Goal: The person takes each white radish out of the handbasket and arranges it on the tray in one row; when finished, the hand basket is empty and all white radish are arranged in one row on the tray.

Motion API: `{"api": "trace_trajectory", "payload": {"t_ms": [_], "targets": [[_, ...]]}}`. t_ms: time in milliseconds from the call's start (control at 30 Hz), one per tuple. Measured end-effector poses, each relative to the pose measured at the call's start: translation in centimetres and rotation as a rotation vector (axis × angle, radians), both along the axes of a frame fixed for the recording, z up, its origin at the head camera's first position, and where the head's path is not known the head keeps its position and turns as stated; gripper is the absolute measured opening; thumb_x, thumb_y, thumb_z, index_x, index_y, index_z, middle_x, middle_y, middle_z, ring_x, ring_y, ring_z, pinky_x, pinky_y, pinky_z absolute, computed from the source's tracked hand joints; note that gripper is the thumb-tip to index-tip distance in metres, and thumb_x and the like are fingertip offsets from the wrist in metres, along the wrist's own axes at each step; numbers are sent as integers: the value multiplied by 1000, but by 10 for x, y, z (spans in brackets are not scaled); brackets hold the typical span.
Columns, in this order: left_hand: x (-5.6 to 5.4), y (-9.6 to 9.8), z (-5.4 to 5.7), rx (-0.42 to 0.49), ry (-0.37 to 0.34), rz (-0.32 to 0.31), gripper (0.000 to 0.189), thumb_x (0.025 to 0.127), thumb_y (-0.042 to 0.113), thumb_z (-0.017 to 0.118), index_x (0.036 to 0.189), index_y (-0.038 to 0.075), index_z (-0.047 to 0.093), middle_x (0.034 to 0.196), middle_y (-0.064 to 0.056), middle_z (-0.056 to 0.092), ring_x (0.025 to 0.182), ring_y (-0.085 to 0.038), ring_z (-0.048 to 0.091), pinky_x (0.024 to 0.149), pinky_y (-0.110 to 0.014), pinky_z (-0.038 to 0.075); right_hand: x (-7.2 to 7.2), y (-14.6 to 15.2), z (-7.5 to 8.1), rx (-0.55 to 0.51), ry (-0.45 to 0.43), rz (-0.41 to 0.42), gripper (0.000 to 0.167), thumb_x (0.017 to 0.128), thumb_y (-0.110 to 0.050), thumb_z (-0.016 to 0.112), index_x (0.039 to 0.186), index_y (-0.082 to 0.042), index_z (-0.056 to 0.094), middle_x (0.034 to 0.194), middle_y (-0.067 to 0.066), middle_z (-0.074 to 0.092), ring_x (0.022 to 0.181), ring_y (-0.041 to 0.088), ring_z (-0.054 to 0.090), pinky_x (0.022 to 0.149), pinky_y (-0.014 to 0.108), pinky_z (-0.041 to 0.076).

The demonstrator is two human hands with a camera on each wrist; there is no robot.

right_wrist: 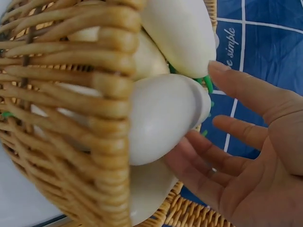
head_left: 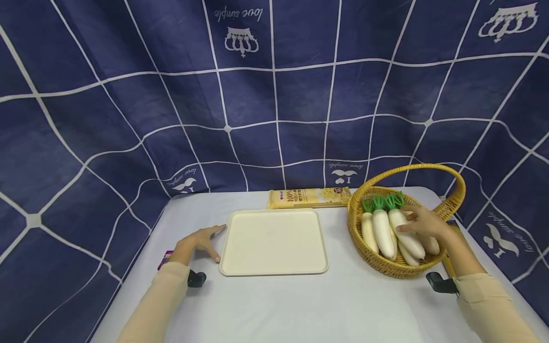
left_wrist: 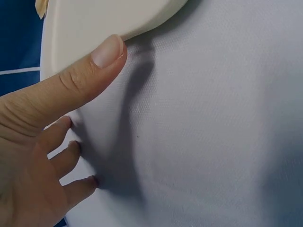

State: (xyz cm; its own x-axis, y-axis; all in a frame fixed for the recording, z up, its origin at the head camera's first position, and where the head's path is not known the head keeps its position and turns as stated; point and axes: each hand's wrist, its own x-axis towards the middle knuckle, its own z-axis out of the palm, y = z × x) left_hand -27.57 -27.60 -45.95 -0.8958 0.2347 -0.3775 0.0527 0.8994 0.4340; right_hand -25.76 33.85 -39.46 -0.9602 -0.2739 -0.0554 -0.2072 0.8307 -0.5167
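Note:
My left hand (head_left: 199, 241) is beside the left edge of a cream rectangular tray (head_left: 274, 243), thumb and fingers spread. The left wrist view has the thumb (left_wrist: 90, 71) right at the tray's rim, the other fingers apart over the white tabletop. On the right, a wicker basket (head_left: 379, 265) holds several white radishes (head_left: 383, 233) with green tops. My right hand (head_left: 422, 222) reaches over the basket's right side, fingers loosely spread around the radishes. In the right wrist view, fingertips lie right beside one radish (right_wrist: 163, 118), with the thumb apart from it.
A yellow pasta packet (head_left: 309, 197) lies behind the tray. The basket's arched handle (head_left: 413, 166) rises above its rim. A purple packet (head_left: 165, 259) sits by my left wrist, and a yellow object (head_left: 448, 267) lies partly hidden beneath my right forearm. Dark blue checked cloth (head_left: 274, 95) hangs behind.

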Motion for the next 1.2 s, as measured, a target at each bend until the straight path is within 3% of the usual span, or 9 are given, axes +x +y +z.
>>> {"api": "trace_trajectory", "payload": {"t_ms": [367, 567, 733, 1033, 1200], "targets": [[2, 8, 2, 0, 12, 11, 112, 47, 19, 92, 145, 12, 37, 145, -29, 32, 133, -50, 26, 106, -65, 24, 1, 0, 2, 34, -43, -21, 75, 75, -21, 77, 122, 24, 40, 95, 34, 61, 85, 40, 62, 61, 36, 54], [2, 10, 5, 15, 2, 36, 114, 47, 20, 92, 145, 13, 36, 143, -28, 37, 133, -49, 28, 105, -65, 26, 1, -3, 3, 105, -18, -57, 74, 74, -28, 77, 117, 23, 46, 103, 39, 57, 93, 51, 56, 72, 51, 52], [0, 11, 3, 20, 15, 28, 116, 45, 21, 93, 145, 12, 36, 143, -28, 37, 132, -49, 30, 105, -64, 26, 0, -5, 2, 148, -61, -92, 78, 74, -34, 76, 117, 24, 46, 113, 43, 50, 102, 58, 48, 78, 58, 48], [-3, 12, 2, -21, 3, 44, 121, 42, 25, 93, 147, 14, 33, 143, -27, 38, 132, -48, 30, 105, -64, 27, -3, -10, 0, 97, -104, -95, 85, 74, -32, 76, 122, 26, 36, 106, 42, 53, 75, 31, 60, 57, 34, 53], [-5, 13, 3, -30, 11, 37, 121, 42, 23, 93, 147, 12, 33, 142, -27, 38, 132, -48, 31, 105, -64, 28, -5, -8, -3, 25, -128, -105, 87, 74, -30, 76, 124, 26, 33, 109, 43, 50, 81, 34, 60, 57, 34, 55]]}}
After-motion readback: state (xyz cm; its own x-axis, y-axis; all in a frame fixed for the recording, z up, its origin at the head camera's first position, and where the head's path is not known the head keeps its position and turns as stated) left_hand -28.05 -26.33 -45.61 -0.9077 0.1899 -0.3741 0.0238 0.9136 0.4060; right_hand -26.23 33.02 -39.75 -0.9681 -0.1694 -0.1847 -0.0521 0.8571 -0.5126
